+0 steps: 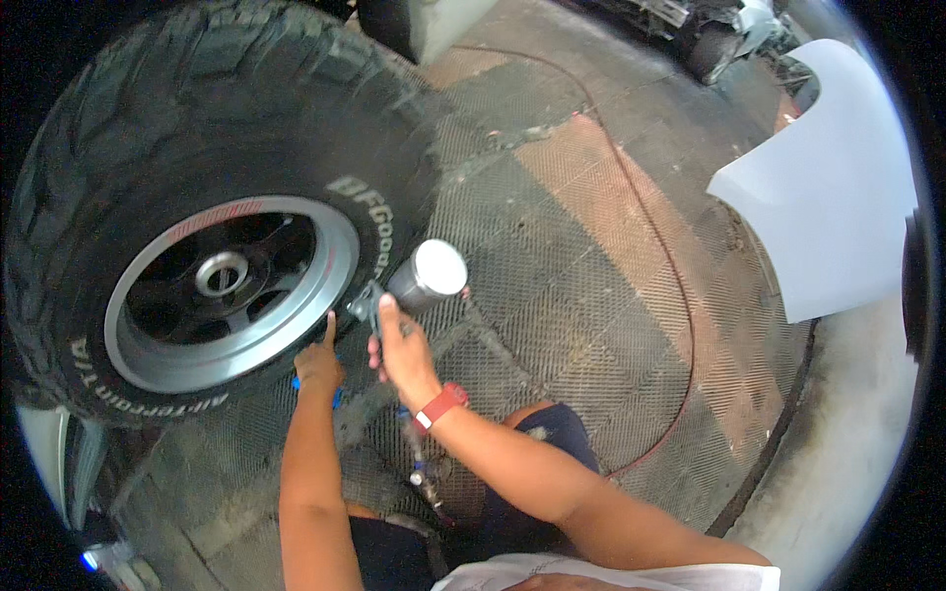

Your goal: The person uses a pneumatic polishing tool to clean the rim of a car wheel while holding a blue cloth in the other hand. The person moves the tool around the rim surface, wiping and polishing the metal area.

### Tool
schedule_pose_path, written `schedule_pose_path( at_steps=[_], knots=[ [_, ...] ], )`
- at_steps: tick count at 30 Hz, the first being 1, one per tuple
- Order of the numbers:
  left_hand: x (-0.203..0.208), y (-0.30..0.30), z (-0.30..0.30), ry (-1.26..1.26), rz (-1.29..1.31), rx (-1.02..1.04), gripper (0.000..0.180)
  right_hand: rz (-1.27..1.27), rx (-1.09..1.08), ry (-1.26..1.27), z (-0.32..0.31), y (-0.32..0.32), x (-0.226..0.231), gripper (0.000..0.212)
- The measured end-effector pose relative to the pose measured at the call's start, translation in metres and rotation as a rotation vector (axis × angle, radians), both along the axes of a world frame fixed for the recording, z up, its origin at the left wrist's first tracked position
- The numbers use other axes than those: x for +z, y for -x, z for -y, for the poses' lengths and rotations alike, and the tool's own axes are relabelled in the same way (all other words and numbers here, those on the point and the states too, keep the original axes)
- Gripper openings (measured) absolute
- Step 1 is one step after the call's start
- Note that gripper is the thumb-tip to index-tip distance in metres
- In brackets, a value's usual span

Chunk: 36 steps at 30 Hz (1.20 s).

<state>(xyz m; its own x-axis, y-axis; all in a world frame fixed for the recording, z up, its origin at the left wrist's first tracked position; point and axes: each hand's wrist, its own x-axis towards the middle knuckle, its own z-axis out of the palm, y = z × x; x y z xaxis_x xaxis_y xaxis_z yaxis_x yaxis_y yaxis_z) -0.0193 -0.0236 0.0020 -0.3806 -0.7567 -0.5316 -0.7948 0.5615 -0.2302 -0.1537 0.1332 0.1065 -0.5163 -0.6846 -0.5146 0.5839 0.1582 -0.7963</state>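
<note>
A spray gun (363, 301) with a grey cup and round white lid (440, 267) is in my right hand (404, 345), whose fingers wrap round its handle. The gun's head points left at the sidewall of a large black tire (246, 128) with raised white lettering. My left hand (320, 362) is at the tire's lower right edge. Its index finger stretches up toward the sidewall, the other fingers are mostly hidden, and I see nothing held in it. Something blue (300, 384) shows beside that wrist. The tire sits on a silver wheel rim (335, 266) with dark spokes.
A red-brown hose (680, 286) curves across the ribbed floor tiles (572, 286). Metal fittings (424, 480) hang near my knees. A pale, curved body panel (838, 197) stands on the right. Vehicle parts (714, 49) are at the back right.
</note>
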Motion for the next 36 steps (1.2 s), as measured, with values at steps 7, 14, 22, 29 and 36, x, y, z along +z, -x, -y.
schedule_pose_path(
  at_steps=[7,14,22,29,36],
  knots=[
    [0.007,0.01,0.017,0.02,-0.54,-0.012,0.085,-0.069,-0.086,0.024,0.008,0.005,0.006,0.069],
    [0.126,0.092,-0.002,-0.054,-0.811,-0.06,0.068,-0.366,-0.137,0.303,0.005,0.022,0.054,0.063],
    [0.224,0.063,-0.019,0.408,-1.114,-0.225,0.064,-0.385,-0.124,0.58,-0.005,0.022,0.101,0.053],
    [0.271,-0.021,-0.019,0.693,-0.968,0.004,0.097,-0.387,-0.017,0.688,0.002,-0.006,0.117,0.083],
    [0.272,-0.112,-0.021,0.758,-1.062,0.317,0.102,-0.367,0.084,0.797,0.018,-0.052,0.129,0.093]
  ],
)
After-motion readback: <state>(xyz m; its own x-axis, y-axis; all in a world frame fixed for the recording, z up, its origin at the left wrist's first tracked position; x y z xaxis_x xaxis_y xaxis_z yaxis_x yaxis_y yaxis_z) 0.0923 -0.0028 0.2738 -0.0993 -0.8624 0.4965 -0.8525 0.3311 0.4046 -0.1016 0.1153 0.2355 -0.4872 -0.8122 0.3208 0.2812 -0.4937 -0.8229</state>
